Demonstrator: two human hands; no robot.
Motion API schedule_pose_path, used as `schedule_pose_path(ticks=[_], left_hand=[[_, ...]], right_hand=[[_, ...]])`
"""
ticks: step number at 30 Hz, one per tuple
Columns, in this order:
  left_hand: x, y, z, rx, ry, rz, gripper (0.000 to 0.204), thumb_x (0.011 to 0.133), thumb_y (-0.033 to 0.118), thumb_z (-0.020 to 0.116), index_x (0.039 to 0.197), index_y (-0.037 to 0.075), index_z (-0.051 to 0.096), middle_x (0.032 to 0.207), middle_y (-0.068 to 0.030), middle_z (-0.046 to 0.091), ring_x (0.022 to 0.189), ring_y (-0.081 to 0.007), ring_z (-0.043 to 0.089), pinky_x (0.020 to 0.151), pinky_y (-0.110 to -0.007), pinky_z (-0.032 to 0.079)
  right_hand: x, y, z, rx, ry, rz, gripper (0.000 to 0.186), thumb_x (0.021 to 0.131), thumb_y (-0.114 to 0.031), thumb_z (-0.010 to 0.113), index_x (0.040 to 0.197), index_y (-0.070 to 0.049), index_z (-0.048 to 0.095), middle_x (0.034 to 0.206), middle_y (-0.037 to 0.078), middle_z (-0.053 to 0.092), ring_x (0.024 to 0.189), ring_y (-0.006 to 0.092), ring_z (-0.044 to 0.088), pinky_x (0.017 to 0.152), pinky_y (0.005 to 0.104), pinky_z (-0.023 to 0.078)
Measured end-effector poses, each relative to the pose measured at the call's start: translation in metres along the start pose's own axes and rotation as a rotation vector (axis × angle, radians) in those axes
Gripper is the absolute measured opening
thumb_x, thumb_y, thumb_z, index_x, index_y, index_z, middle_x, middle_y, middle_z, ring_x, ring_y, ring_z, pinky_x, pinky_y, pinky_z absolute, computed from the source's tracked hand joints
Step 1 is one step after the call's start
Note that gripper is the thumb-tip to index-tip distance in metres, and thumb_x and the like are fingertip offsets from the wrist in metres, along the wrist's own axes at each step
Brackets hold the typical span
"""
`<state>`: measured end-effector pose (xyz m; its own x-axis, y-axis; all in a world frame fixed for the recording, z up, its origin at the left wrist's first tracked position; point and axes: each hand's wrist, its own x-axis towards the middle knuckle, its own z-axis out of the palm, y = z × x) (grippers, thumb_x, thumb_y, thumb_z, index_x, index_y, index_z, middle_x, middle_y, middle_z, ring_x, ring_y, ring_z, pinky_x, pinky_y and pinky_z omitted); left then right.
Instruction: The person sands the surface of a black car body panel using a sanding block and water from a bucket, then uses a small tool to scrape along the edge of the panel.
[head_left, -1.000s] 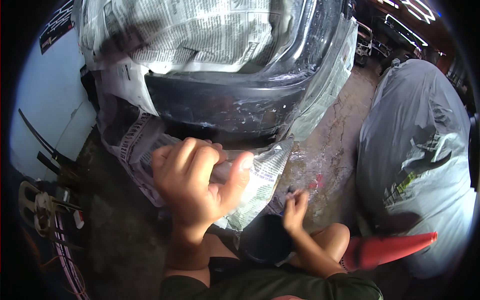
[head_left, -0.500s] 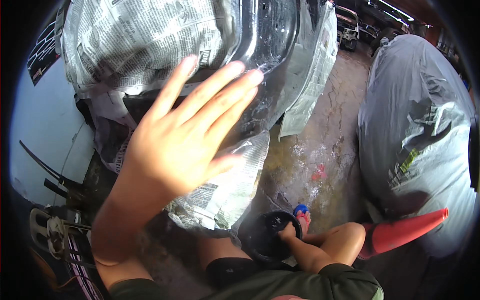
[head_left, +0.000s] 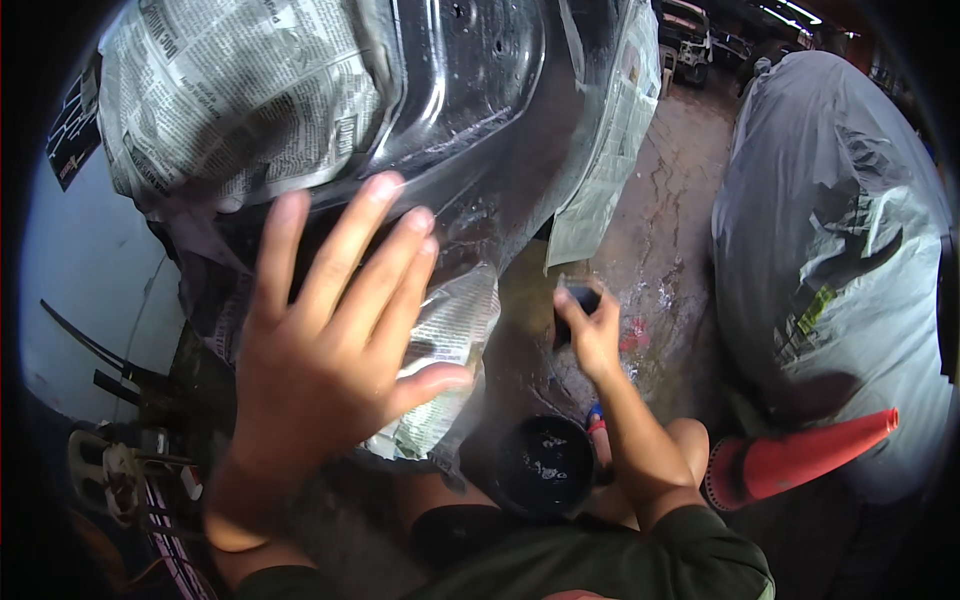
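My left hand (head_left: 335, 330) is spread open with its palm down, in front of a glossy black car body panel (head_left: 470, 165). Whether its fingertips touch the panel I cannot tell. Newspaper (head_left: 250, 100) masks the rounded part beside the panel, and another newspaper sheet (head_left: 440, 345) hangs below it. My right hand (head_left: 595, 335) grips a dark flat piece of sandpaper (head_left: 577, 303), seen only in part between thumb and fingers. Beneath that forearm, to its left, a black bucket (head_left: 512, 460) with dark water stands between my legs.
A long strip of newspaper (head_left: 595, 200) lines the panel's right edge. Farther right rises a bulky shape under grey plastic sheeting (head_left: 810, 230). A red cone (head_left: 810, 460) lies near my knee. The concrete floor (head_left: 680, 170) is wet. A white wall (head_left: 90, 270) stands at left.
My right hand has come up out of the bucket and moved forward with the sandpaper. My left hand has shifted down and slightly left, still spread. The view has shifted a little.
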<state>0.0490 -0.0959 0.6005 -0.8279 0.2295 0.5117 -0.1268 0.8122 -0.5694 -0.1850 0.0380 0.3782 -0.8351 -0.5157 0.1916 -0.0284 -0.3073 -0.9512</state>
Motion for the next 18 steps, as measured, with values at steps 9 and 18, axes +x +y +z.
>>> schedule_pose_path(ticks=[9, 18], left_hand=[[-0.055, 0.019, 0.046, -0.378, 0.226, -0.591, 0.035, 0.09, 0.035, 0.071, 0.097, 0.0, 0.069, 0.093, -0.0151, 0.069, 0.089, -0.0367, 0.066, 0.084, -0.045, 0.049], [-0.055, 0.023, 0.055, -0.365, 0.287, -0.614, 0.042, 0.093, 0.042, 0.067, 0.092, 0.0, 0.069, 0.088, -0.0147, 0.068, 0.082, -0.0346, 0.063, 0.079, -0.042, 0.045]], right_hand=[[0.059, -0.113, 0.099, -0.017, -0.024, -0.651, 0.023, 0.095, -0.016, 0.078, 0.103, 0.003, 0.069, 0.091, 0.006, 0.074, 0.084, 0.0087, 0.064, 0.078, 0.0264, 0.053], [0.097, -0.106, 0.103, 0.025, 0.183, -0.827, 0.026, 0.094, -0.021, 0.079, 0.096, 0.003, 0.067, 0.081, 0.001, 0.069, 0.069, 0.0071, 0.057, 0.064, 0.0253, 0.049]])
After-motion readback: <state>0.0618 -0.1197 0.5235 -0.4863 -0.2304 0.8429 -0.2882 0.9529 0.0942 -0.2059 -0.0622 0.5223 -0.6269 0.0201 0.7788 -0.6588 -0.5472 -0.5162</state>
